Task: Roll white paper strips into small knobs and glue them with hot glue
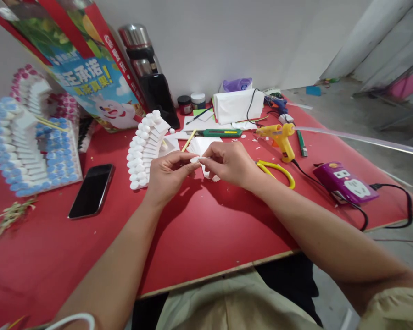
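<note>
Both my hands meet over the middle of the red table (pixel 199 229). My left hand (pixel 168 174) and my right hand (pixel 229 162) pinch one small white foam piece (pixel 197 159) between their fingertips. Right behind my left hand stands a white foam staircase model (pixel 147 146) with rows of round white beads. A stack of white foam sheets (pixel 201 145) and a thin wooden stick (pixel 188 140) lie just beyond my fingers. Under my right hand sit a few white scraps (pixel 209 176).
Yellow scissors (pixel 277 170), a yellow glue gun (pixel 280 137), a purple power strip (pixel 344 182) with black cables and a green cutter (pixel 222 133) lie to the right. A black phone (pixel 92 190), a blue-beaded model (pixel 27 146) and a printed carton (pixel 86 68) are at left.
</note>
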`<action>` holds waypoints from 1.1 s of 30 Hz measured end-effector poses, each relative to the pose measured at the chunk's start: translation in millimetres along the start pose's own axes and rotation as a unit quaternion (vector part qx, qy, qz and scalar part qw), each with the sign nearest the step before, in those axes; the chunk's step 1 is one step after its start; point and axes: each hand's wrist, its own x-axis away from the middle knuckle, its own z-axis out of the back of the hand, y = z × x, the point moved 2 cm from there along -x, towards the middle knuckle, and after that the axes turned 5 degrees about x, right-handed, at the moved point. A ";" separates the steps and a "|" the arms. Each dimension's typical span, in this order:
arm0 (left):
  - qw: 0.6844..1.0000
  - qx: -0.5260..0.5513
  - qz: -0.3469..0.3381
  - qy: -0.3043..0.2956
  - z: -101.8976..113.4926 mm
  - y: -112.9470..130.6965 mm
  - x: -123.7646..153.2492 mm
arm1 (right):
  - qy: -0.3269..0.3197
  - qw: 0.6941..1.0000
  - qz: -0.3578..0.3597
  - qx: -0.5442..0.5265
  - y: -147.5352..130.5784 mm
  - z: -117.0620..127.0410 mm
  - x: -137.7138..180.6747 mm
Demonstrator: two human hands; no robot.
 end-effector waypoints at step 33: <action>0.994 0.037 0.063 -0.085 -2.7 -6.2 5.7 | -0.071 0.993 0.093 0.008 -0.3 7.7 2.2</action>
